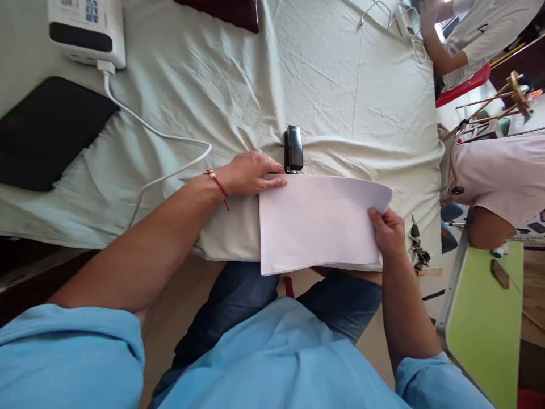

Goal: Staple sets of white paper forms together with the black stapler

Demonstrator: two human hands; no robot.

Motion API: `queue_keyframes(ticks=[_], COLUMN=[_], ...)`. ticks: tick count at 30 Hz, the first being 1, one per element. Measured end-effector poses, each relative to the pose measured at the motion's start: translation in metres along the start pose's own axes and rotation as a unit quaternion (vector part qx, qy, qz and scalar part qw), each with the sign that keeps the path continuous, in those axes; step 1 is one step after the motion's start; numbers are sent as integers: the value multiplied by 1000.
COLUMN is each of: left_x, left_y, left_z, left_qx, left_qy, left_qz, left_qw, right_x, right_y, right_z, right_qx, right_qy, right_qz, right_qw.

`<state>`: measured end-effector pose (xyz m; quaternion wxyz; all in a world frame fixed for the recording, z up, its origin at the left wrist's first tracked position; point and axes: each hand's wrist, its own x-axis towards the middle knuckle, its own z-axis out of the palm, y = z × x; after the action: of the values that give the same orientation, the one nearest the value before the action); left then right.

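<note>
A stack of white paper lies at the front edge of the cloth-covered table, its near side reaching over the edge. My left hand pinches the far left corner, thumb on top and the other fingers at the far side. On the right, my right hand grips the paper's right edge with the thumb on top, and the far right corner bends up a little. Just beyond the paper's far edge stands a black stapler, close to my left fingertips. Neither hand holds the stapler.
At left are a black pouch, a white power box and its white cable. A bunch of keys lies right of my right hand. A dark red object sits at the back. Other people are at the right.
</note>
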<state>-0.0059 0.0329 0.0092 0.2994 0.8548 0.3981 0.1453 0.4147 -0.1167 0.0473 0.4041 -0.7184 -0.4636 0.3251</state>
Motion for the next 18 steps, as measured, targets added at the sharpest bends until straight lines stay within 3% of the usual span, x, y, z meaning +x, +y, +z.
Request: queue_keyframes(ticks=[3, 7, 13, 18], left_x=[-6, -9, -12, -18], left_y=[-2, -3, -4, -2], left_z=[-1, -3, -5, -3], left_qx=[-5, -53, -107, -156], left_qy=[15, 31, 42, 81], left_qz=[11, 24, 21, -50], left_qw=[1000, 998, 993, 983], right_x=[10, 35, 89, 95], right_y=[1, -7, -8, 16], right_z=[-9, -19, 0, 15], right_qx=[5, -3, -5, 44], right_qy=[-8, -105, -111, -61], right_qz=[0, 0, -9, 0], right_qw=[1000, 994, 994, 997])
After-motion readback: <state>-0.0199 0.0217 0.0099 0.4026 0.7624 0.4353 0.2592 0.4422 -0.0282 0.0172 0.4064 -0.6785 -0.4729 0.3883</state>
